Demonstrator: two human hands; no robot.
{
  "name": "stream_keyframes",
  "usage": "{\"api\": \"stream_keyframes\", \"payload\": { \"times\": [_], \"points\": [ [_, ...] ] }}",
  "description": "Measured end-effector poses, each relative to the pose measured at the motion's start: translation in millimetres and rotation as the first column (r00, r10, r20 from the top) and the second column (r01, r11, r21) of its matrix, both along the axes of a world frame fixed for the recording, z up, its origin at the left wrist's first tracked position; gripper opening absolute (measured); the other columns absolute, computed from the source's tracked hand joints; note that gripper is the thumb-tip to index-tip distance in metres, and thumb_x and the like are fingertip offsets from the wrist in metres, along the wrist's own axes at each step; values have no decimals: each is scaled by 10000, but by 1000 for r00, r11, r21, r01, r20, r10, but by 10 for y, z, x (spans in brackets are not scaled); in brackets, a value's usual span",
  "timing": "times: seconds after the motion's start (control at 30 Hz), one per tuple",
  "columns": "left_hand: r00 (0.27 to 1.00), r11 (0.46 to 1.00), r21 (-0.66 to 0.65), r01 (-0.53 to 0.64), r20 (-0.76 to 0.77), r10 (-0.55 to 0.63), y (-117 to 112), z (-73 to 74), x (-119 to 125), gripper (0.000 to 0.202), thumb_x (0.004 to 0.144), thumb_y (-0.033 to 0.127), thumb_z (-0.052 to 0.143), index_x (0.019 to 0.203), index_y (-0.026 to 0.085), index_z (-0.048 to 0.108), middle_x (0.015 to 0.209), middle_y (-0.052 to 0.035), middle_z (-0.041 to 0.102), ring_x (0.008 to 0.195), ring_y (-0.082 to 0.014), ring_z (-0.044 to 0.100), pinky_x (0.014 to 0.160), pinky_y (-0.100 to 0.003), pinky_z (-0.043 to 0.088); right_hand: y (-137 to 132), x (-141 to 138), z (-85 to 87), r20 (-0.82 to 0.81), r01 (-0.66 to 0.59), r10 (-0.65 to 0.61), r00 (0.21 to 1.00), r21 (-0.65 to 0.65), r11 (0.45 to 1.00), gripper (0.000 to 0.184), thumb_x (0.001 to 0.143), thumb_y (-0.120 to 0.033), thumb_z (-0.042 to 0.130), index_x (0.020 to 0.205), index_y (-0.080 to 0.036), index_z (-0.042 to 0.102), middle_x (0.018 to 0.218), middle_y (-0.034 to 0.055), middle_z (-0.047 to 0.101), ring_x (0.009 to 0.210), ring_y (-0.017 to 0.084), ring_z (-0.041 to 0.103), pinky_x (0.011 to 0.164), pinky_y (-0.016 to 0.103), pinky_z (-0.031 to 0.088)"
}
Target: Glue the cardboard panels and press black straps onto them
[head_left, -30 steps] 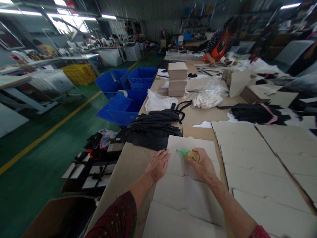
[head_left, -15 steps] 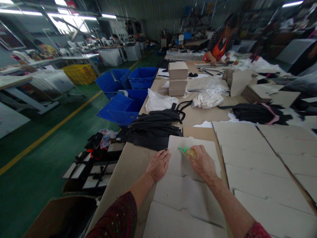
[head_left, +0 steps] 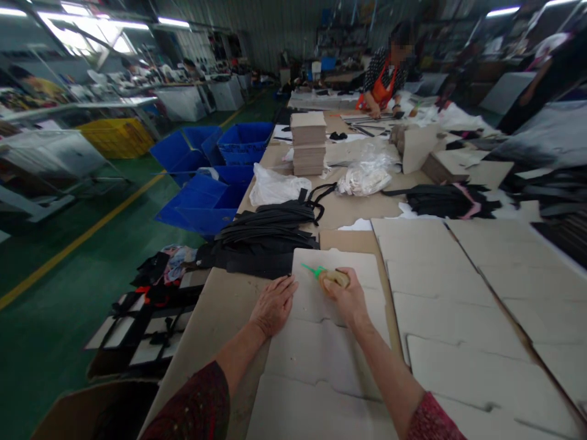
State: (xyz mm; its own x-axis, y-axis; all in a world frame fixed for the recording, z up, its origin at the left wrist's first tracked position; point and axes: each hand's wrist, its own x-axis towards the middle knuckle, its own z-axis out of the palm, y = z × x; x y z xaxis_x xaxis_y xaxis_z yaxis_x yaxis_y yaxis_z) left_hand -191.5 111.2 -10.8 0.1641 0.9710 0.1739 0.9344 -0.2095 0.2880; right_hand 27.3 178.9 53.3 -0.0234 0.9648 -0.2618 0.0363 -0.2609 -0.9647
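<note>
My left hand (head_left: 273, 304) lies flat, fingers stretched out, on the left edge of a pale grey cardboard sheet (head_left: 340, 263) on the table. My right hand (head_left: 347, 297) is closed around a small amber glue bottle (head_left: 334, 278) with a green nozzle (head_left: 312, 269) whose tip rests on that sheet near its far left corner. More overlapping grey sheets (head_left: 321, 357) run toward me under both forearms.
A heap of black straps (head_left: 268, 235) lies just beyond the sheet. Further rows of grey sheets (head_left: 458, 287) cover the table to the right. Stacked boards (head_left: 308, 142), plastic bags (head_left: 273, 186) and blue bins (head_left: 206, 177) stand farther off. Another person (head_left: 383, 79) works at the far end.
My right hand has slid the bottle a little left and away along the sheet. The view has swung slightly to the right. My left hand stays flat in place.
</note>
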Motion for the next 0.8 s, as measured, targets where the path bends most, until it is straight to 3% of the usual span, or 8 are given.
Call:
{"api": "stream_keyframes", "payload": {
  "times": [0.1,0.23,0.33,0.47,0.53,0.63,0.73,0.8],
  "points": [
    [999,999,29,32,-10,-32,37,-32,-35,419,951,222,423,1339,259,577,1435,-40,541,1321,-253,451,1125,-475,391,-64,217,200,-140,114,-126,982,-86,990,531,641,-535,709,1028,-255,479,898,-7,606,639,162,548,445,235,353],
    [992,987,95,129,-14,-128,124,-119,-106,400,966,248,376,1302,179,583,1406,-98,548,1299,-259,471,1150,-469,360,-387,1186,611,-390,257,-262,883,-65,964,526,602,-460,799,979,-258,491,899,-26,618,600,137,565,400,202,298],
    [992,985,116,129,-11,-129,213,-227,-154,422,977,299,355,1345,166,512,1501,-58,423,1333,-275,421,1167,-482,312,-1012,2139,908,-354,446,-412,839,15,895,493,604,-373,830,969,-259,519,875,-31,607,585,131,571,401,192,287],
    [998,995,89,42,33,-45,301,-228,-163,529,939,332,373,1405,83,377,1548,-89,266,1378,-328,329,1162,-500,285,-2264,3044,1094,-182,701,-693,697,-31,713,540,569,-331,869,1004,-245,560,879,3,605,603,161,602,387,196,310],
    [998,995,92,31,44,-35,319,-138,-94,579,917,298,395,1416,13,321,1524,-154,255,1383,-355,307,1153,-514,298,-2898,3248,1065,-123,767,-768,628,-69,638,569,547,-360,887,1009,-227,582,872,22,606,599,159,591,369,195,327],
    [998,990,141,-17,54,9,234,64,201,664,883,263,473,1432,-46,265,1493,-234,235,1383,-412,273,1136,-565,304,-3667,3290,935,-109,834,-845,524,-134,535,581,551,-403,895,1023,-226,605,924,35,618,628,150,589,382,194,378],
    [997,984,175,-29,82,15,-118,298,744,674,881,283,529,1435,-22,296,1454,-249,283,1371,-396,301,1131,-536,337,-4103,3145,790,-129,857,-888,442,-232,461,597,531,-416,910,1015,-231,615,955,31,625,658,145,587,427,198,436],
    [989,983,158,92,104,-109,-523,441,1186,590,899,284,510,1405,15,370,1407,-233,364,1346,-379,349,1135,-546,335,-4207,3019,710,-137,850,-898,419,-290,440,618,511,-412,921,1015,-236,611,969,26,633,692,153,595,482,213,483]
  ]
}}
